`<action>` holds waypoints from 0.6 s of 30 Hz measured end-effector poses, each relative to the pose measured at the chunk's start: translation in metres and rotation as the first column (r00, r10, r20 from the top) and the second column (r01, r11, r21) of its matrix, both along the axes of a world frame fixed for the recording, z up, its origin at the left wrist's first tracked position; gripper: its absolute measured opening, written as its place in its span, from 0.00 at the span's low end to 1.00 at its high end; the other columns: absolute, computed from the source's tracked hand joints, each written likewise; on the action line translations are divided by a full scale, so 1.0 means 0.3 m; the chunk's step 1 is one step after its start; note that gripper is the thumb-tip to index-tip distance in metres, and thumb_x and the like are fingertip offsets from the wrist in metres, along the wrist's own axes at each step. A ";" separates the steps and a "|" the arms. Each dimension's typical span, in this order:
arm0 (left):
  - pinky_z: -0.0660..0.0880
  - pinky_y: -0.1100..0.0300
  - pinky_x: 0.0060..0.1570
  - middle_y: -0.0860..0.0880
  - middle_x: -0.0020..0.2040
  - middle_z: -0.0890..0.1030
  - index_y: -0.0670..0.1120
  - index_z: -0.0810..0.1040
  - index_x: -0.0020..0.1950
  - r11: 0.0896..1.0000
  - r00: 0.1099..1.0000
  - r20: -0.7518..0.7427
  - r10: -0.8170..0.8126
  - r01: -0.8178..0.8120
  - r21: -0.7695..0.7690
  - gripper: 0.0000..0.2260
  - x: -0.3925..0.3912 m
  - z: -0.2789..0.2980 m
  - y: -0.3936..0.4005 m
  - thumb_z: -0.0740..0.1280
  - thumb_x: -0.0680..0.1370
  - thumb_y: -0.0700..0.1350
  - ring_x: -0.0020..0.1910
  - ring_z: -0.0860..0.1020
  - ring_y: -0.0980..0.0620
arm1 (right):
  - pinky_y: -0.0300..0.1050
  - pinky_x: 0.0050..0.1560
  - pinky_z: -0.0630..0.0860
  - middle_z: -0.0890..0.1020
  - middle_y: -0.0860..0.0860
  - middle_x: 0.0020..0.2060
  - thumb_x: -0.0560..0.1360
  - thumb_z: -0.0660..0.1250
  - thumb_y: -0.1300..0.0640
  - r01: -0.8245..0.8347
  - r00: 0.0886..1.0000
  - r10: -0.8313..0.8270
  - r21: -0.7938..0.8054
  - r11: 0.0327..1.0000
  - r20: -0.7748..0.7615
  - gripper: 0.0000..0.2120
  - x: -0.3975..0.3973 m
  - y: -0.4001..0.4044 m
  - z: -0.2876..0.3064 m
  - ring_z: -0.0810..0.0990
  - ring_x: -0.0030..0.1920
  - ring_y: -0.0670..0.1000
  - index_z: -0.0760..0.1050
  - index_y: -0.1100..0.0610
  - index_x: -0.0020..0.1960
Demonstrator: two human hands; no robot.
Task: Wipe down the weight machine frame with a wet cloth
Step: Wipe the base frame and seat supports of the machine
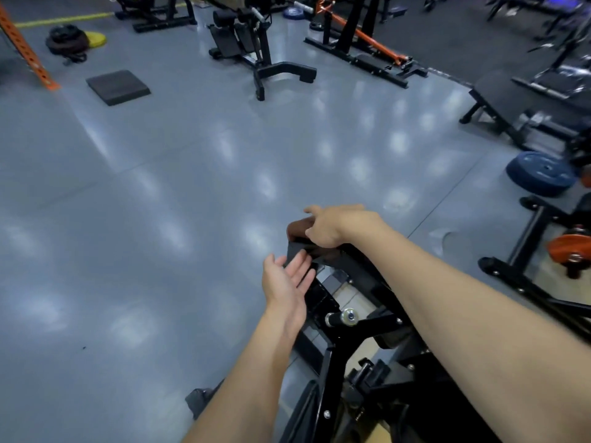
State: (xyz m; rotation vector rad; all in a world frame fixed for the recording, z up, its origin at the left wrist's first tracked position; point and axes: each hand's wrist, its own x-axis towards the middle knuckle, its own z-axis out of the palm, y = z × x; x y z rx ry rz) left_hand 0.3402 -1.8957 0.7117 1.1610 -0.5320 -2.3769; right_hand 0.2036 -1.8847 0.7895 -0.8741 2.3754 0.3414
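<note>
I am wiping the top end of the black machine frame (pixel 339 302). My right hand (pixel 332 227) is curling its fingers over a dark cloth (pixel 299 227), pressing it on the frame's far end. My left hand (pixel 286 282) is flat and holding nothing, its fingers just touching the frame's side. I think I should be pressing firmly and sliding the cloth slowly along the bar, steadying the frame with my left hand.

— How's the light?
— Dim, bluish; overhead lamps glare in pale patches across the glossy floor (pixel 192 187).
— Sharpness?
— Soft throughout; wide-angle bending toward 3 and 9 o'clock, darker toward 1 o'clock.
</note>
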 end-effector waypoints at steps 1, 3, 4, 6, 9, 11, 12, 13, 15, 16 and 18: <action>0.74 0.44 0.69 0.37 0.63 0.81 0.40 0.60 0.79 1.000 1.000 0.013 0.000 0.000 0.002 0.24 -0.003 0.000 0.002 0.49 0.87 0.53 0.63 0.81 0.41 | 0.53 0.61 0.69 0.78 0.47 0.70 0.79 0.58 0.46 0.004 1.000 -0.004 -0.006 1.000 -0.024 0.26 -0.006 0.021 0.011 0.77 0.69 0.56 0.63 0.39 0.77; 0.74 0.44 0.69 0.37 0.63 0.82 0.40 0.61 0.80 1.000 1.000 0.026 -0.014 0.015 -0.015 0.24 -0.004 0.002 0.014 0.49 0.87 0.53 0.62 0.81 0.41 | 0.51 0.55 0.69 0.79 0.48 0.67 0.80 0.57 0.48 -0.008 0.997 0.009 0.013 1.000 -0.075 0.21 -0.004 0.035 0.022 0.78 0.65 0.56 0.72 0.44 0.71; 0.74 0.44 0.69 0.38 0.63 0.82 0.41 0.61 0.80 0.999 0.999 0.024 -0.021 0.021 -0.027 0.24 0.000 0.002 0.016 0.49 0.87 0.53 0.62 0.81 0.41 | 0.50 0.52 0.69 0.80 0.49 0.66 0.80 0.56 0.49 -0.011 0.996 0.014 0.032 0.999 -0.084 0.20 -0.002 0.018 0.019 0.79 0.64 0.56 0.74 0.46 0.70; 0.73 0.43 0.70 0.38 0.65 0.81 0.42 0.60 0.80 0.999 0.999 0.024 -0.027 0.028 -0.033 0.24 0.009 -0.003 0.015 0.49 0.88 0.53 0.63 0.81 0.42 | 0.48 0.50 0.67 0.81 0.50 0.64 0.81 0.55 0.48 -0.020 0.997 0.023 0.044 0.999 -0.071 0.19 0.014 -0.034 0.008 0.79 0.62 0.57 0.76 0.49 0.67; 0.71 0.42 0.72 0.39 0.65 0.81 0.43 0.59 0.81 0.998 0.999 0.008 -0.043 0.043 -0.056 0.24 0.017 -0.008 0.015 0.48 0.88 0.54 0.64 0.80 0.44 | 0.48 0.51 0.71 0.83 0.49 0.57 0.79 0.56 0.43 -0.081 0.996 0.084 0.053 0.995 -0.041 0.19 0.034 -0.116 -0.056 0.81 0.54 0.55 0.80 0.48 0.61; 0.70 0.41 0.73 0.40 0.65 0.81 0.43 0.59 0.81 0.997 0.998 0.003 -0.055 0.055 -0.056 0.25 0.024 -0.011 0.009 0.48 0.88 0.54 0.65 0.79 0.44 | 0.49 0.52 0.73 0.84 0.48 0.52 0.77 0.58 0.40 -0.107 0.994 0.107 0.044 0.993 -0.014 0.18 0.029 -0.136 -0.087 0.82 0.50 0.54 0.81 0.46 0.58; 0.69 0.41 0.73 0.40 0.65 0.81 0.43 0.59 0.81 0.996 0.998 -0.003 -0.065 0.065 -0.057 0.25 0.024 -0.009 0.006 0.48 0.88 0.54 0.66 0.79 0.44 | 0.49 0.53 0.73 0.84 0.47 0.54 0.77 0.58 0.41 -0.127 0.992 0.128 0.030 0.991 -0.001 0.18 0.023 -0.130 -0.089 0.82 0.51 0.54 0.80 0.44 0.60; 0.69 0.41 0.73 0.40 0.65 0.81 0.43 0.59 0.81 0.995 0.997 -0.006 -0.077 0.077 -0.056 0.25 0.022 -0.004 0.003 0.48 0.88 0.54 0.66 0.79 0.44 | 0.50 0.53 0.74 0.83 0.46 0.56 0.76 0.57 0.41 -0.140 0.990 0.139 0.003 0.990 0.016 0.18 0.019 -0.110 -0.077 0.82 0.54 0.54 0.78 0.41 0.62; 0.69 0.40 0.73 0.39 0.67 0.80 0.43 0.59 0.81 0.995 0.996 -0.001 -0.086 0.086 -0.047 0.25 0.017 0.008 -0.001 0.48 0.87 0.54 0.67 0.78 0.44 | 0.50 0.54 0.75 0.82 0.44 0.60 0.75 0.57 0.41 -0.146 0.988 0.148 -0.037 0.989 0.044 0.19 0.028 -0.035 -0.019 0.83 0.58 0.54 0.75 0.32 0.63; 0.69 0.40 0.73 0.39 0.68 0.79 0.43 0.59 0.81 0.996 0.996 0.002 -0.085 0.085 -0.039 0.25 0.015 0.015 0.003 0.48 0.87 0.54 0.67 0.78 0.43 | 0.50 0.54 0.73 0.81 0.43 0.63 0.76 0.57 0.41 -0.160 0.987 0.161 -0.050 0.986 0.027 0.19 0.042 0.015 0.016 0.82 0.61 0.55 0.73 0.31 0.66; 0.71 0.40 0.71 0.38 0.69 0.78 0.42 0.60 0.80 0.997 0.998 0.003 -0.070 0.070 -0.015 0.25 0.011 0.030 0.011 0.48 0.87 0.55 0.67 0.78 0.43 | 0.52 0.58 0.69 0.79 0.45 0.68 0.81 0.55 0.41 -0.179 0.983 0.175 -0.079 0.981 -0.056 0.21 0.060 0.107 0.064 0.77 0.68 0.55 0.69 0.34 0.73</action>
